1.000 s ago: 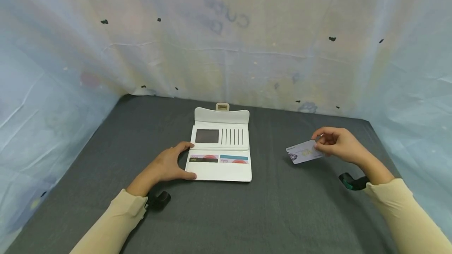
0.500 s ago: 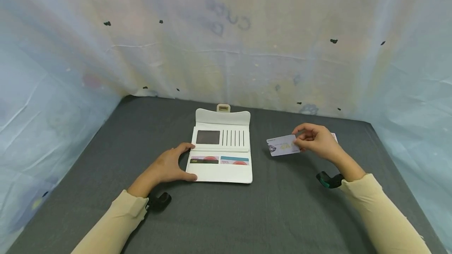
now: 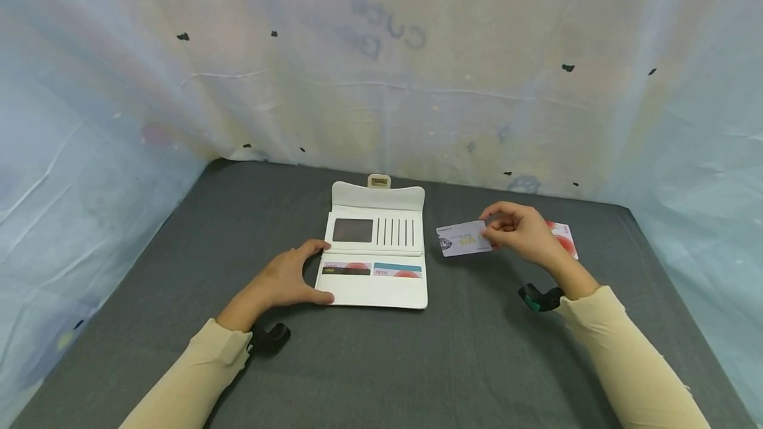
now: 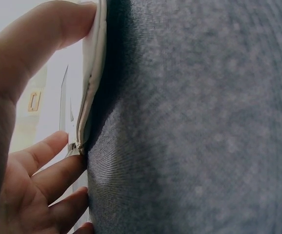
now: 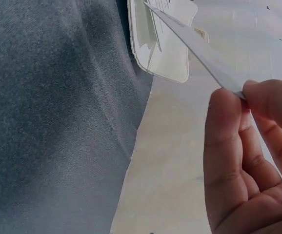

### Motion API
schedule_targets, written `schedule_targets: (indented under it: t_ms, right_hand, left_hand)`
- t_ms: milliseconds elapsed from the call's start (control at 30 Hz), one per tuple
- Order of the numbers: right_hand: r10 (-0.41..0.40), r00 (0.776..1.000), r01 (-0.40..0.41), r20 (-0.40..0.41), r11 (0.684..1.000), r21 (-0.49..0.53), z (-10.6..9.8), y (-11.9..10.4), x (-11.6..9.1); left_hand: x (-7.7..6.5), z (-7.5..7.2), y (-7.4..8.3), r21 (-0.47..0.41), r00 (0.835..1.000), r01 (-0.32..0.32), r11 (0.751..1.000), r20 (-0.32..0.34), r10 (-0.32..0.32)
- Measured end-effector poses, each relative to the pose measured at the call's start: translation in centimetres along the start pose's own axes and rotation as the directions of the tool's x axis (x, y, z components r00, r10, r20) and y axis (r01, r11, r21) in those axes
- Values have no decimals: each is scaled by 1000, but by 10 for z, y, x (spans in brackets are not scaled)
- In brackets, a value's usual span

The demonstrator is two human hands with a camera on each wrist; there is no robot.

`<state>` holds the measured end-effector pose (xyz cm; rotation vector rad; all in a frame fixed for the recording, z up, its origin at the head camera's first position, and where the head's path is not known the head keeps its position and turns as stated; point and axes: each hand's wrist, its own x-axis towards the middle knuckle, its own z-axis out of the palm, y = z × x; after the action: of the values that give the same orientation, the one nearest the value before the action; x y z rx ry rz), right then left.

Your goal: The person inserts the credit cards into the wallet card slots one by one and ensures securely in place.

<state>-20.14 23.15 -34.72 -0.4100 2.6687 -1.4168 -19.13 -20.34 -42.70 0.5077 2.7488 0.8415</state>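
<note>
A white wallet point(image 3: 369, 291) lies unfolded on the dark grey cloth. Its lower panel carries a card with a black lower strip point(image 3: 346, 271) and a blue-topped card point(image 3: 397, 270) in pockets. My left hand point(image 3: 286, 280) rests at the wallet's left edge, thumb on the lower panel and index finger by the fold. Between thumb and fingertips, my right hand point(image 3: 521, 234) pinches a pale VIP card point(image 3: 459, 239) just right of the wallet. The right wrist view catches this card point(image 5: 199, 48) nearly edge-on, overlapping the wallet point(image 5: 168, 63).
Behind my right hand a red and white card point(image 3: 563, 238) lies on the cloth, partly covered by the hand. The wallet's clasp tab point(image 3: 379, 181) points toward the back. A pale fabric curtain point(image 3: 381, 85) encloses the table point(image 3: 381, 376) at the back and sides.
My right hand has moved left with the VIP card, bringing it close to the wallet and uncovering the red and white card. The left hand stays at the wallet's edge.
</note>
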Motion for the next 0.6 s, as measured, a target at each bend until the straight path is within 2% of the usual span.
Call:
schedule_targets:
  t_ms: [600]
  right_hand:
    - [-28, 999, 27, -20, 999, -32, 9, 2, 10]
  left_hand:
    - [0, 0, 0, -14, 1000, -5, 1000, -6, 5]
